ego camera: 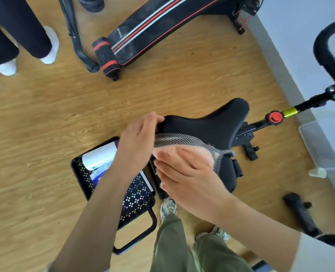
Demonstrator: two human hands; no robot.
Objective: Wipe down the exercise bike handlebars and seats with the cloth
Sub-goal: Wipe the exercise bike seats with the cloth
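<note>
The cloth (197,153), pink with a grey-striped border, lies draped across the wide rear part of the black seat (211,122) of the exercise bike. The right hand (184,179) rests flat on the near part of it, fingers straight and together, pointing left, pressing the cloth onto the seat. The left hand (138,134) is at the seat's left edge, just beside the right hand; its fingers curl over the rim and grip the seat. The striped end of the cloth runs in under this hand, and it may be pinched there too, though motion blur hides the thumb. The two hands are close together, with the cloth stretched between them.

The seat's narrow nose points up and right. Beyond it a black frame bar carries a red knob (273,117), and a black handlebar (326,54) loops near the white wall. A stool (135,197) with a patterned cushion stands below the left arm on the wooden floor (44,124). A black bench (162,26) with red stripes lies farther off, and another person's dark trouser legs (15,30) are at the upper left
</note>
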